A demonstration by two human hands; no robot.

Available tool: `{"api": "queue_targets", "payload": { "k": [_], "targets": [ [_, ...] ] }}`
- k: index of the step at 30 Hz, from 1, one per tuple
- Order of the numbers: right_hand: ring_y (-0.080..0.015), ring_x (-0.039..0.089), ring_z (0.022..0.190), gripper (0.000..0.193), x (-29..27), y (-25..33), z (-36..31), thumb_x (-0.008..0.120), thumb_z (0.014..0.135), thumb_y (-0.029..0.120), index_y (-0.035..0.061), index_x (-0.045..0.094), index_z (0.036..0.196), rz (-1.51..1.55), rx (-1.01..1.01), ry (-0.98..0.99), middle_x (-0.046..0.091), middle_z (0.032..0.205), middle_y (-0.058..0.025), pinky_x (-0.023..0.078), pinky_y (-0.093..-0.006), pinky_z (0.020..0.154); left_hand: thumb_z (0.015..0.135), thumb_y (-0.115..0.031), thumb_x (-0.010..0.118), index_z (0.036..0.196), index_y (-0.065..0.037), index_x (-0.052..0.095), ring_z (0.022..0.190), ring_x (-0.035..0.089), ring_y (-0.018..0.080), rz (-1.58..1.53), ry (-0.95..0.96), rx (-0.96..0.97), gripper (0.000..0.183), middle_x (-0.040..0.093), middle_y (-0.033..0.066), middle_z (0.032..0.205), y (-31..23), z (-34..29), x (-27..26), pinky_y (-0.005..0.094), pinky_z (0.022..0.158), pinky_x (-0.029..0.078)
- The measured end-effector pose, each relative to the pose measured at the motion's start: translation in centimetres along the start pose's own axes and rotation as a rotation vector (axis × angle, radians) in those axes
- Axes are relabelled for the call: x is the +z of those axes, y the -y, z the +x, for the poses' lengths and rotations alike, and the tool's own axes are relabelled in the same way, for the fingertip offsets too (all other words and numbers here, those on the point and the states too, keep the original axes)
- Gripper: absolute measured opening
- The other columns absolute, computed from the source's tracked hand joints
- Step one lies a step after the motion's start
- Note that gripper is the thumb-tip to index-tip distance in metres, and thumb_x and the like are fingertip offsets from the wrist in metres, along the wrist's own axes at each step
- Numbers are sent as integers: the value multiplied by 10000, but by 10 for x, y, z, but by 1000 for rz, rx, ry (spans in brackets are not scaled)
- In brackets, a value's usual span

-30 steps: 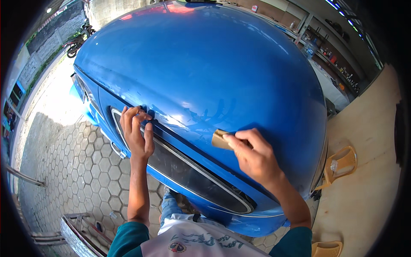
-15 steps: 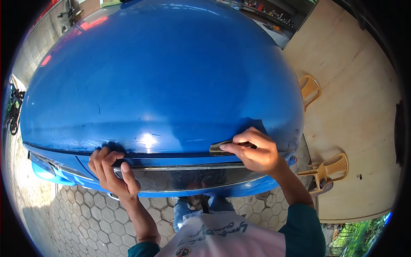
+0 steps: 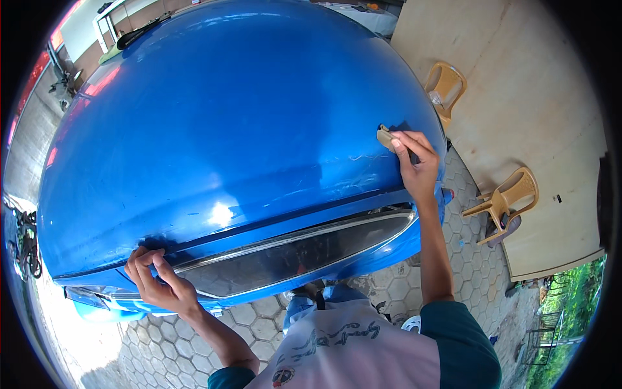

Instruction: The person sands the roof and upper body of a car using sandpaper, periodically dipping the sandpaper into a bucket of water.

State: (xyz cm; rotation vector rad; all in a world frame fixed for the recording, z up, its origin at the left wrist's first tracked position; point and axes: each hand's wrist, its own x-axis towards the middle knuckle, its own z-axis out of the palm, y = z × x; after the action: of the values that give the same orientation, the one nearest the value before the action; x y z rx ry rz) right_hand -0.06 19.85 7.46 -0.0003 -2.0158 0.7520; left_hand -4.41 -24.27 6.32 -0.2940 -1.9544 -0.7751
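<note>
The broad blue car roof (image 3: 259, 110) fills the middle of the view, with scuffs and fine scratches along its near part. Pinched between thumb and fingers of my right hand (image 3: 420, 165) is a small folded piece of sandpaper (image 3: 386, 139), tan on the side that shows. That hand is over the right part of the roof, its shadow close beside it. My left hand (image 3: 163, 288) rests its fingertips at the near left roof edge, fingers bent and apart, with nothing held. Below the roof edge runs a dark side window (image 3: 291, 259) with a pale metal trim.
Two tan plastic chairs, one nearer (image 3: 505, 201) and one farther (image 3: 447, 87), stand on the right by a large plywood panel (image 3: 518, 97). Hexagonal paving (image 3: 253, 327) lies beneath. A bicycle or similar dark frame (image 3: 27, 243) is at the far left.
My right hand has lifted the sandpaper from the near roof edge and moved it farther out and right over the roof. My left hand stays at the edge. The view has turned.
</note>
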Motion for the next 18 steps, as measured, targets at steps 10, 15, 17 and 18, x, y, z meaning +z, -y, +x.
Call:
{"api": "queue_targets", "payload": {
  "k": [10, 15, 17, 18],
  "targets": [
    [-208, 649, 775, 243, 10, -5, -2, 732, 827, -44, 68, 769, 1039, 91, -155, 93, 669, 927, -86, 530, -309, 636, 1020, -242, 530, 832, 27, 621, 754, 548, 223, 146, -236, -168, 340, 579, 85, 780, 2, 8, 22, 371, 652, 420],
    [-187, 636, 783, 257, 23, 18, -18, 772, 779, -23, 85, 783, 1012, 363, -345, 365, 648, 909, -52, 571, -313, 706, 1027, -198, 510, 815, 30, 607, 749, 552, 225, 295, -19, -218, 327, 574, 102, 781, 24, 17, 6, 358, 674, 418],
    [-201, 658, 783, 231, 27, -15, 22, 742, 809, -39, 68, 775, 1011, 258, -336, 128, 662, 892, -89, 560, -305, 674, 1024, -189, 514, 826, 31, 610, 764, 558, 230, 220, 39, -146, 312, 584, 103, 810, -12, 34, 15, 361, 693, 429],
    [-231, 682, 763, 172, 28, -30, 42, 712, 858, -10, 43, 763, 1013, 226, -168, 81, 677, 909, -123, 554, -318, 639, 1022, -180, 519, 836, 33, 613, 779, 563, 235, 145, 101, -78, 297, 594, 103, 838, -27, 43, 18, 365, 712, 440]
  ]
}}
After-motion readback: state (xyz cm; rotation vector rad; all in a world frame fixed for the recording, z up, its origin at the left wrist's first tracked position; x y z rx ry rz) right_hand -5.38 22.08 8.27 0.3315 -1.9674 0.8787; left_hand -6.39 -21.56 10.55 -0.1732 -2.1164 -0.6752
